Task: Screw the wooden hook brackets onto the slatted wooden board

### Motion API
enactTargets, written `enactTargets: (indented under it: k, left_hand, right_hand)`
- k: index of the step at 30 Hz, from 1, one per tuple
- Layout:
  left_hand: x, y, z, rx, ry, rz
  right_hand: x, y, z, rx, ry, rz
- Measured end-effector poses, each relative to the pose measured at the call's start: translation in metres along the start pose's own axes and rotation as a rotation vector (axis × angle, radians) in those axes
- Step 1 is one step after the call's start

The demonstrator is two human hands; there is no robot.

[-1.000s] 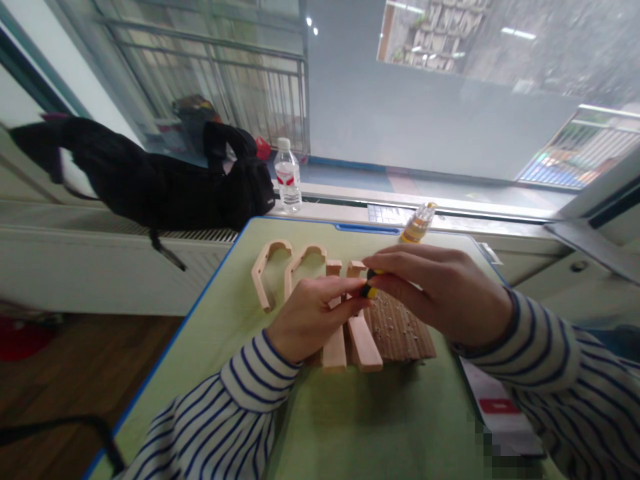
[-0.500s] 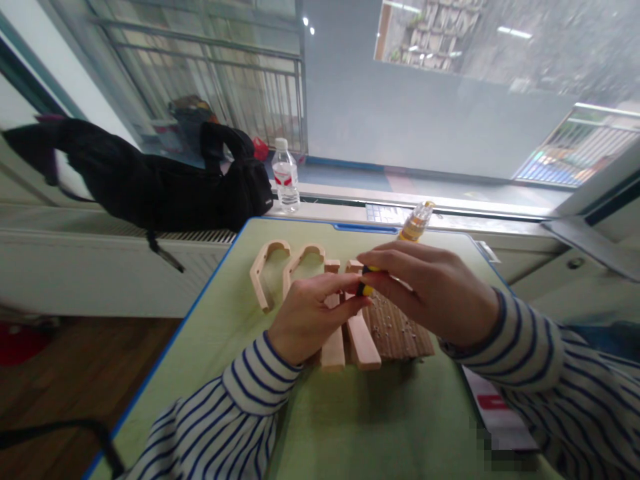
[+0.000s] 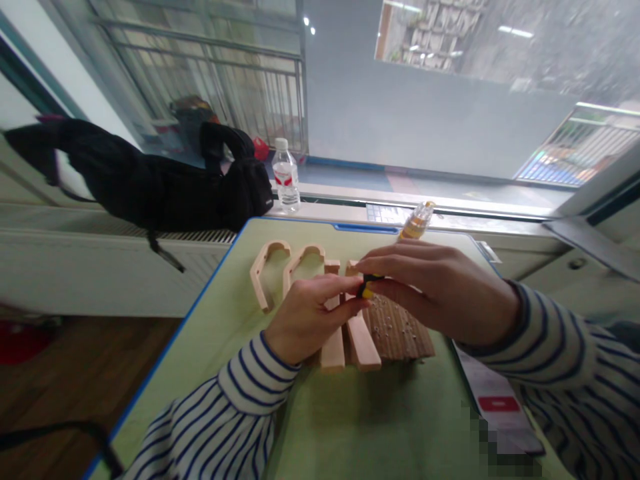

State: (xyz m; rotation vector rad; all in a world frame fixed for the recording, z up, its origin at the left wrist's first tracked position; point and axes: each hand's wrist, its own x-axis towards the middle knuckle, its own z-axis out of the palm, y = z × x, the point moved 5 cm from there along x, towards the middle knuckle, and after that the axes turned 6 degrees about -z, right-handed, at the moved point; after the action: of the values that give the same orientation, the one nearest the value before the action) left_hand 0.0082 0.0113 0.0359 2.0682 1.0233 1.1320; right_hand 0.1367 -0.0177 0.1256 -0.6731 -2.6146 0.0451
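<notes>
My right hand [image 3: 440, 293] is closed round a small yellow-and-black tool [image 3: 367, 289], only its tip showing between the fingers. My left hand [image 3: 313, 317] pinches at that same tip from the left, fingers curled. Both hands hover over two straight wooden bars [image 3: 363, 340] lying side by side on the green table [image 3: 225, 347]. A ridged brown wooden board [image 3: 400, 333] with small specks on it lies just right of the bars. Two curved wooden pieces [image 3: 270, 270] rest further back to the left.
A black backpack [image 3: 150, 183] and a water bottle [image 3: 287, 177] stand on the sill behind the table. A small amber bottle [image 3: 416, 223] sits at the far table edge. A sheet with a red label [image 3: 493, 400] lies at the right.
My right hand has shifted slightly, its forearm now lower and further right. The left hand and the wooden pieces stay where they were.
</notes>
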Motion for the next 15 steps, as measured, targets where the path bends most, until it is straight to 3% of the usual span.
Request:
enactTargets:
  k: [15]
  left_hand:
    - [-0.0013,-0.0002,0.0035,-0.016,-0.096,0.017]
  right_hand:
    - [-0.0064,-0.0018,0.0039,-0.089,0.079,-0.03]
